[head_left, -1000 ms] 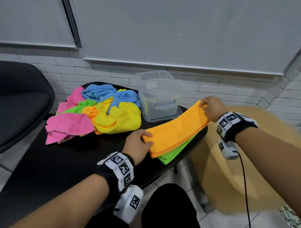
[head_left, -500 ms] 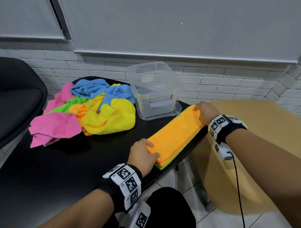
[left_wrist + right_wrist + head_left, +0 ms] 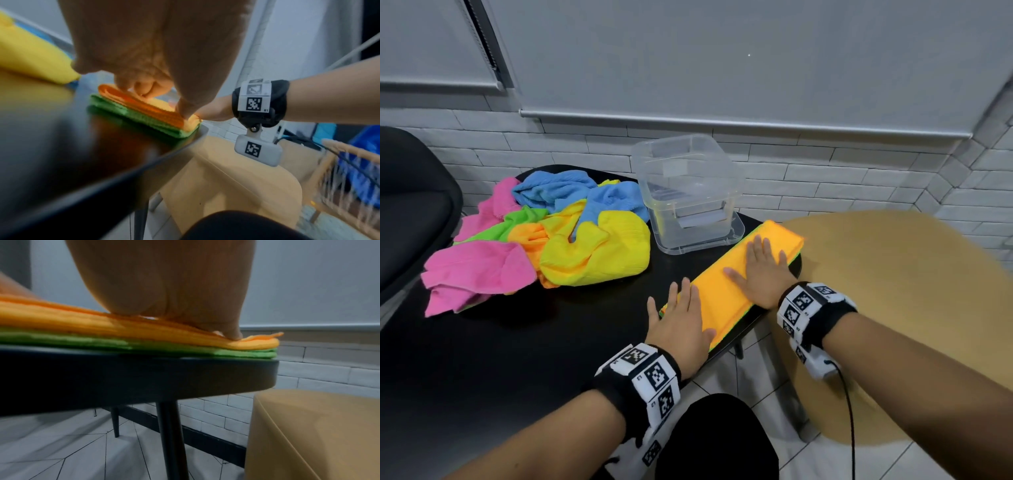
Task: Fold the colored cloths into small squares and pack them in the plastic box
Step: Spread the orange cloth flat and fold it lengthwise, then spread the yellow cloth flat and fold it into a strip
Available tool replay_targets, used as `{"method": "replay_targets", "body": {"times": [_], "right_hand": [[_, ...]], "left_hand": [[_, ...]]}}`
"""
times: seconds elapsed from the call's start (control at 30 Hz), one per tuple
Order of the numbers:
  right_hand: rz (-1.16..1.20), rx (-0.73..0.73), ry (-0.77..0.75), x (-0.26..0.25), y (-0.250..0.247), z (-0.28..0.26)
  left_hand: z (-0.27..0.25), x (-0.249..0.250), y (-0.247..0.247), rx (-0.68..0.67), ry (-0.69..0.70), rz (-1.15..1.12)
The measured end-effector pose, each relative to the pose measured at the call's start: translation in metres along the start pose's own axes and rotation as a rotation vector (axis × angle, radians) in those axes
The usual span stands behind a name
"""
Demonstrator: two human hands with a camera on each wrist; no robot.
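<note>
An orange cloth (image 3: pixel 722 291) folded into a long strip lies on a folded green cloth (image 3: pixel 148 121) at the right edge of the black table (image 3: pixel 517 342). My left hand (image 3: pixel 678 318) presses flat on the strip's near end, fingers straight. My right hand (image 3: pixel 760 270) lies flat on its middle, palm down. In the right wrist view the orange cloth (image 3: pixel 144 331) stacks over the green cloth (image 3: pixel 246 353) at the table rim. A clear plastic box (image 3: pixel 688 192) stands just behind the strip. A heap of loose cloths (image 3: pixel 544 236) in pink, blue, green, orange and yellow lies at the left.
A tan chair (image 3: pixel 893 308) stands right of the table, close to its edge. A black seat (image 3: pixel 410 205) is at the far left. A white brick wall (image 3: pixel 825 178) runs behind the table. My dark knee (image 3: pixel 715 438) is below the table's front edge.
Both hands let go of the strip's ends, which they pinched before, and now lie flat on the orange cloth. The strip has settled squarely over the green cloth.
</note>
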State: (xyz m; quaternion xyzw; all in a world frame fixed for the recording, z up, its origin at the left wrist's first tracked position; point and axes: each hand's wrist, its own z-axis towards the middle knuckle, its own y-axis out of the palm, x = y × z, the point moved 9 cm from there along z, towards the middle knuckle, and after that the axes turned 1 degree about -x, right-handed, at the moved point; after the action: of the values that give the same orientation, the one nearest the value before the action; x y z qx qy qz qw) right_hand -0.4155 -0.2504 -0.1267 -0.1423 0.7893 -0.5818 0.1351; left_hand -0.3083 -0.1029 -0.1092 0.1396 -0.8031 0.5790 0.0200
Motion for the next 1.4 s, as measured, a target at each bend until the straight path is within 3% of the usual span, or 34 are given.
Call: {"method": "replay_targets", "body": {"times": [0.07, 0.3, 0.7, 0.87, 0.97, 1.03, 1.23, 1.4], "right_hand": [[-0.006, -0.025, 0.011, 0.006, 0.005, 0.005], [-0.041, -0.056, 0.066, 0.055, -0.003, 0.034], [0.007, -0.016, 0.067, 0.037, -0.016, 0.021], [-0.049, 0.101, -0.082, -0.028, -0.049, -0.023], [-0.009, 0.319, -0.251, -0.089, -0.084, -0.054], [-0.011, 0.371, -0.338, -0.131, -0.094, -0.062], [-0.122, 0.307, -0.455, -0.239, -0.077, -0.043], [-0.365, 0.295, -0.411, -0.278, -0.051, -0.03]], "left_hand": [[0.002, -0.004, 0.013, -0.081, -0.022, -0.02], [0.006, -0.003, 0.019, -0.11, -0.006, 0.009], [-0.001, -0.015, 0.002, -0.12, 0.057, -0.185], [-0.028, -0.086, -0.028, 0.006, 0.024, -0.134], [-0.052, -0.15, -0.027, -0.019, -0.121, -0.09], [-0.071, -0.191, -0.024, -0.035, -0.229, -0.071], [-0.123, -0.265, -0.012, -0.089, -0.386, -0.091], [-0.14, -0.285, -0.003, -0.091, -0.355, -0.161]]}}
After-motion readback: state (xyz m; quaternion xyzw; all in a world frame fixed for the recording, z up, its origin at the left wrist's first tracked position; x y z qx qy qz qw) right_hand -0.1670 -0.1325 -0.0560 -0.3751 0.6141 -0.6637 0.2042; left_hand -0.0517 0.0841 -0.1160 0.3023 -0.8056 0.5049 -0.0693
